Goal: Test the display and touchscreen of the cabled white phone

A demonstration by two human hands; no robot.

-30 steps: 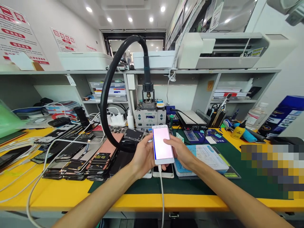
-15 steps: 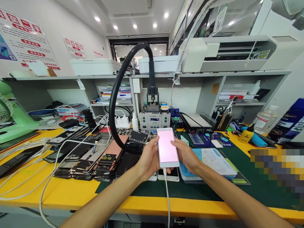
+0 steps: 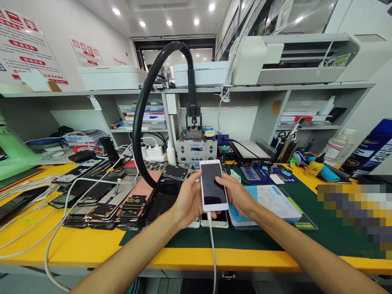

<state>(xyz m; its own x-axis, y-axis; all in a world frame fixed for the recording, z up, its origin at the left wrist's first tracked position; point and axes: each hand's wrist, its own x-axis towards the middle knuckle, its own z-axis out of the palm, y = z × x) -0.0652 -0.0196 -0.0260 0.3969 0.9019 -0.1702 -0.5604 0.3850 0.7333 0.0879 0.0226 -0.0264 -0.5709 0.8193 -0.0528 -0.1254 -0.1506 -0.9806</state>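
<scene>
A white smartphone (image 3: 213,185) with a dark screen is held upright, tilted toward me, above the green mat (image 3: 196,241). My left hand (image 3: 190,200) grips its left edge, thumb along the side. On the other side my right hand (image 3: 237,194) holds the right edge, with its thumb over the screen. A white charging cable (image 3: 213,249) runs from the phone's bottom end down past the table edge. Beneath the hands lies another white phone (image 3: 219,222), partly hidden. Just right of my right hand sits a blue and white box (image 3: 272,206).
Stacks of phone parts (image 3: 134,204) and loose white cables (image 3: 73,204) cover the left side of the yellow table (image 3: 92,249). A thick black hose (image 3: 139,122) arches up from a grey hot-air station (image 3: 196,151). Bottles (image 3: 338,147) and tools stand at the right.
The phone's screen has gone from bright pinkish-white to dark. My right thumb now reaches further over the screen. The view has shifted slightly.
</scene>
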